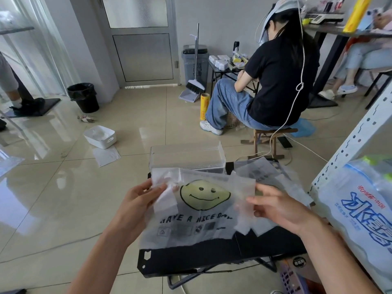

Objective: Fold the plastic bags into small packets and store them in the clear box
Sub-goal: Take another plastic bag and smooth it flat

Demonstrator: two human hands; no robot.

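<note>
Pinching the smiley plastic bag, left hand and right hand grip its edges.

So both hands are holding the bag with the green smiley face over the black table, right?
Not quite. The head view shows the smiley face on the bag is yellow, not green. The left hand and right hand do both hold it over the black table.

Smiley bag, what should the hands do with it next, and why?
Probably fold one side over toward the middle. The smiley bag is spread wide and unfolded, pinched at its edges by the left hand and right hand above the black table, not yet a small packet for the clear box behind it.
</note>
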